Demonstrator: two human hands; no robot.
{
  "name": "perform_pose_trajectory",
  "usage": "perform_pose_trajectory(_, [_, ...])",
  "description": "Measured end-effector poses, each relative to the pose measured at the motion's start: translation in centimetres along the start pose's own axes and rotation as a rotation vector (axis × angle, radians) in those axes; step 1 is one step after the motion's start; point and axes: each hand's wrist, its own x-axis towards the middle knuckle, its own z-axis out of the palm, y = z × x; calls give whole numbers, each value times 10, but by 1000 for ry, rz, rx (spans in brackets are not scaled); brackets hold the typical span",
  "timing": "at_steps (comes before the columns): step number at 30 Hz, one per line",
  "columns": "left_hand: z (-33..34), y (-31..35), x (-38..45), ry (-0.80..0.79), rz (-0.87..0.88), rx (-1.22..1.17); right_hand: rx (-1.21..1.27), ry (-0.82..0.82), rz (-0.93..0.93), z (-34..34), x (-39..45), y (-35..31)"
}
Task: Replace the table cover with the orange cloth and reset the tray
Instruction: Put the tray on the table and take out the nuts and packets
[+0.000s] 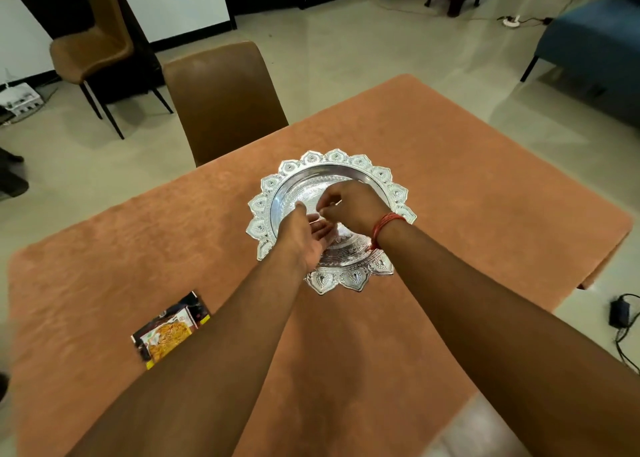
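Observation:
An orange cloth (pixel 467 186) covers the whole table. On it, at the middle, stands a round silver tray (pixel 349 268) with an embossed, petal-shaped rim. Both my hands hover over the tray's bowl. My left hand (pixel 306 236) lies palm up with its fingers relaxed. My right hand (pixel 349 203), with a red thread around its wrist, reaches down to that palm with thumb and fingertips pinched together on something small, too small to identify. My arms hide the near left part of the tray.
A printed snack packet (pixel 171 328) lies on the cloth near my left forearm. A brown chair (pixel 225 100) stands at the table's far edge, another chair (pixel 93 48) further back left. A blue sofa (pixel 595 41) is at right; a charger with cables (pixel 620 313) lies on the floor.

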Motion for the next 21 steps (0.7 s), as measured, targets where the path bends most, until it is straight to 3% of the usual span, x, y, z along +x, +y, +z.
perform_pose_trajectory(3, [1,4,-5,-14,-26,-177,52,-137,-50,2,-1,-15])
perform_pose_trajectory(7, [-2,11,-16,20,-12,-237,-71,125,-88,-14,7,1])
perform_pose_trajectory(8, [-5,13,-17,29,-9,-236,-157,129,-75,-15,10,10])
perform_pose_trajectory(12, [-14,17,-20,54,30,-191,-522,-122,-78,3,7,34])
perform_pose_trajectory(14, [-17,18,-21,57,44,-179,-649,-107,-198,19,-1,37])
perform_pose_trajectory(17, [-21,20,-23,59,53,-170,-640,-16,-287,33,-9,32])
perform_pose_trajectory(21, [-26,19,-25,62,63,-170,-476,-19,-164,36,-9,24])
